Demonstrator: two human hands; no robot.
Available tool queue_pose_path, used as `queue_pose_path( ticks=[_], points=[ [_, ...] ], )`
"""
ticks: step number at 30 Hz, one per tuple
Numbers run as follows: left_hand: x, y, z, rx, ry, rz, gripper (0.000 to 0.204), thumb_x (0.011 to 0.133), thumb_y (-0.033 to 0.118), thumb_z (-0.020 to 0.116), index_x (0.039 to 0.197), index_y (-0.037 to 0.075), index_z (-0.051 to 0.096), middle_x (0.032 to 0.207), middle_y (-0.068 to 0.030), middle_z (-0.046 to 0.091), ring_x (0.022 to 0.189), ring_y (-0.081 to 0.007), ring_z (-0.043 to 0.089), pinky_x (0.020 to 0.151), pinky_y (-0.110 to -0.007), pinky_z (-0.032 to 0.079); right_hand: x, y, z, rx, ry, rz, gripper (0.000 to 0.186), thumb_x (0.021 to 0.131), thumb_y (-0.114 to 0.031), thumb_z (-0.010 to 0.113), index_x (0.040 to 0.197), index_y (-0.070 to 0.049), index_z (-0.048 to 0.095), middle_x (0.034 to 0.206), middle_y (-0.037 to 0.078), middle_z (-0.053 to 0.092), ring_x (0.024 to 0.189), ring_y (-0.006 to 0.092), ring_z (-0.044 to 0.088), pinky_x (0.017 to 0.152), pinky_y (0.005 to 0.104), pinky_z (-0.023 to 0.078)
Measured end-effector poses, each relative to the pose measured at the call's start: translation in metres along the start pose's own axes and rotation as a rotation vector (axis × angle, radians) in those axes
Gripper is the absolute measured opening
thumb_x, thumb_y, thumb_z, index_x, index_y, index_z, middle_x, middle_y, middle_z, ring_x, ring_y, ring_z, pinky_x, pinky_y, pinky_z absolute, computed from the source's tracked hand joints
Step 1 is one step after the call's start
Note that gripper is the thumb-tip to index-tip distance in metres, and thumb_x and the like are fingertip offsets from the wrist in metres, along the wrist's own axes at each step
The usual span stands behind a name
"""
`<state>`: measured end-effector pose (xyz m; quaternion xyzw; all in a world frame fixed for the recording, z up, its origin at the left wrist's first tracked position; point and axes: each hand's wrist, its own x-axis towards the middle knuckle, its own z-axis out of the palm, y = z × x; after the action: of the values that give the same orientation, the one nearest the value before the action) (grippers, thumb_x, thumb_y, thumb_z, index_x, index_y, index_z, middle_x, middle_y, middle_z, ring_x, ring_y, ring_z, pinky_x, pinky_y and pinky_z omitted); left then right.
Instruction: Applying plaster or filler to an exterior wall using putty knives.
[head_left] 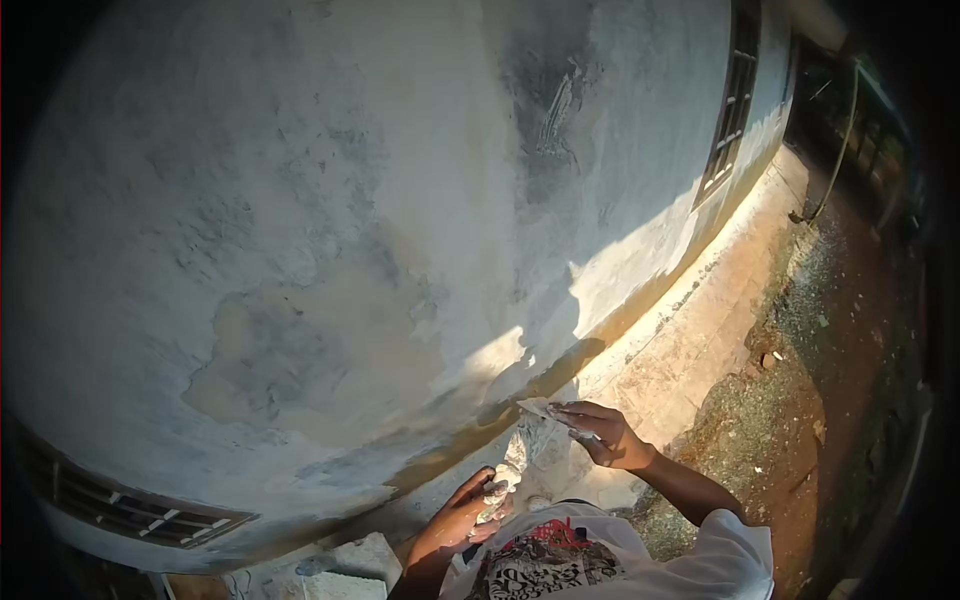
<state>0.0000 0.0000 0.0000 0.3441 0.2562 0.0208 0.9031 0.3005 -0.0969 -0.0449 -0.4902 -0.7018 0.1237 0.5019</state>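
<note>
1. Left hand (462, 515): we record the fingers closed around a pale lumpy mass (503, 487), white and putty-like, held low, just off the lower edge of the wall (450, 200) as seen from above. We cannot tell whether a tool lies beneath it.
2. Right hand (612, 437): gripping a flat pale scraper (540, 407), its free end pointing left toward the wall's lower edge. We cannot tell whether blade and wall touch.
3. The 2 hands are apart, the right farther forward; both are in front of the white shirt (640, 555), which bears a dark and red print.
4. Wall surface: we note a tan patch (350, 400) with a ragged outline toward the lower left and a dark grey stain (550, 90) at the upper edge.
5. We count 2 barred windows, the right window (735, 100) by the wall's right edge, the left window (130, 500) by its lower left corner.
6. Along the wall's lower edge: a sunlit paved strip (650, 375), with gravel (740, 440) along its outer edge.
</note>
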Motion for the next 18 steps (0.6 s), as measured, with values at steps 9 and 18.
queue_pose_path(
  ticks=[9,18],
  points=[
    [0.009,-0.015,-0.025,0.387,0.267,0.419,0.022,0.106,0.018,0.058,0.123,0.011,0.048,0.077,0.0011,0.049,0.055,-0.0039,0.038,0.048,-0.023,0.032,-0.095,0.077,0.054,0.492,0.088,0.619,0.023,0.097,0.005,0.052,0.117,0.003,0.062,0.099,0.011,0.073,0.088,0.0200,0.073,0.077,0.0323,0.061],
    [0.013,-0.054,-0.049,1.708,0.737,0.438,0.020,0.093,0.017,0.067,0.110,0.007,0.063,0.106,-0.0123,0.066,0.091,-0.0362,0.069,0.076,-0.047,0.056,-0.014,0.002,0.050,1.438,0.338,1.294,0.037,0.106,-0.010,0.032,0.135,0.003,0.050,0.122,0.019,0.067,0.108,0.0318,0.071,0.097,0.0482,0.060]
  ],
)
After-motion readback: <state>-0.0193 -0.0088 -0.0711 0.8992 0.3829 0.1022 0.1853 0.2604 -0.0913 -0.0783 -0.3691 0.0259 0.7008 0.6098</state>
